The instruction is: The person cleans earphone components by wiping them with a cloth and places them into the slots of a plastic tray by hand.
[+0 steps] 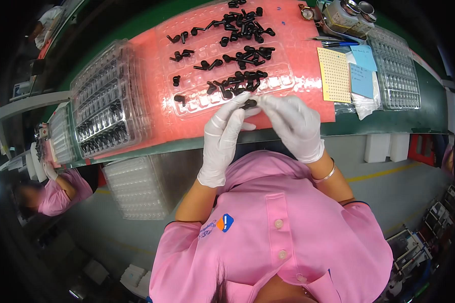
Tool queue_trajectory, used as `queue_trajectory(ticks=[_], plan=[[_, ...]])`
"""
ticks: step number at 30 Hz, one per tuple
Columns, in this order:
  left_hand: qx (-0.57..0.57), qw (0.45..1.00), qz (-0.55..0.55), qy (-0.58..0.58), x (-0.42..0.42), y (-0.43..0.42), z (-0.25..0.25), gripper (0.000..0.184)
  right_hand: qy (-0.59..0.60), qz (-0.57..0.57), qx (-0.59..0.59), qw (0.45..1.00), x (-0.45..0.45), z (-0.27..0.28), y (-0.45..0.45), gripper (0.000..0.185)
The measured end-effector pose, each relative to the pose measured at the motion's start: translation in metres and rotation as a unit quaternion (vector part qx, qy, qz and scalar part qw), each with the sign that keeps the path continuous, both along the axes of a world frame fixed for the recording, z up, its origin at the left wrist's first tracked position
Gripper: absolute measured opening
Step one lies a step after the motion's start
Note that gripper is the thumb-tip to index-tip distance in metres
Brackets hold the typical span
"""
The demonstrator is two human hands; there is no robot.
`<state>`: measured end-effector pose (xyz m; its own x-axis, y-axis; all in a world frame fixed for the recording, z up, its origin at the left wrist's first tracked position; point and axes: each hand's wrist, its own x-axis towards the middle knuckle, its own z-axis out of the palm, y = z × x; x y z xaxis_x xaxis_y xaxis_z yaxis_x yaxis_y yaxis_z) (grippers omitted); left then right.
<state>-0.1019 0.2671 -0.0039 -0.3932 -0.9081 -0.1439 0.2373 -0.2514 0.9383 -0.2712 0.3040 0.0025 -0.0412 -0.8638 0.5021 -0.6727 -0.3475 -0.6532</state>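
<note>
My left hand (pixel 222 139), in a white glove, has its fingertips closed around a small black earbud (pixel 248 104) near the front edge of the pink mat. From the other side my right hand (pixel 296 126), also gloved, pinches at the same earbud. Part of it is hidden by the fingers. Just beyond my hands lies a clear plastic tray (pixel 197 103), with many loose black earbuds (pixel 245 58) heaped in rough rows on it and farther back. A few single earbuds (pixel 179 99) sit apart at the left.
Stacked clear trays (pixel 136 101) with black earbuds stand left on the pink mat (pixel 156 123). At right are a yellow dotted sheet (pixel 333 76), blue notes (pixel 361 81), pens, jars (pixel 341 17), a watch (pixel 307 12) and more trays (pixel 397 70). A co-worker (pixel 60 194) sits at far left.
</note>
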Motion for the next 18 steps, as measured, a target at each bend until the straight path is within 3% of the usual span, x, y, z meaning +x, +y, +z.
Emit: queue_trajectory(ticks=[6, 10, 13, 18], plan=[[0.035, 0.999, -0.003, -0.003, 0.007, 0.000, -0.009, 0.035, 0.070, 0.054, -0.013, 0.996, 0.004, -0.007, -0.002, 0.037], [0.094, 0.995, -0.004, 0.037, 0.008, 0.000, -0.007, 0.034, 0.079, -0.009, 0.052, 0.995, -0.006, -0.007, -0.006, 0.035], [0.085, 0.996, 0.006, 0.039, 0.007, 0.003, -0.016, 0.033, -0.112, 0.026, 0.013, 0.993, -0.002, 0.000, -0.002, 0.031], [0.014, 0.999, 0.020, 0.021, 0.004, 0.002, -0.007, 0.028, -0.158, 0.036, 0.081, 0.984, -0.001, -0.012, -0.001, 0.029]])
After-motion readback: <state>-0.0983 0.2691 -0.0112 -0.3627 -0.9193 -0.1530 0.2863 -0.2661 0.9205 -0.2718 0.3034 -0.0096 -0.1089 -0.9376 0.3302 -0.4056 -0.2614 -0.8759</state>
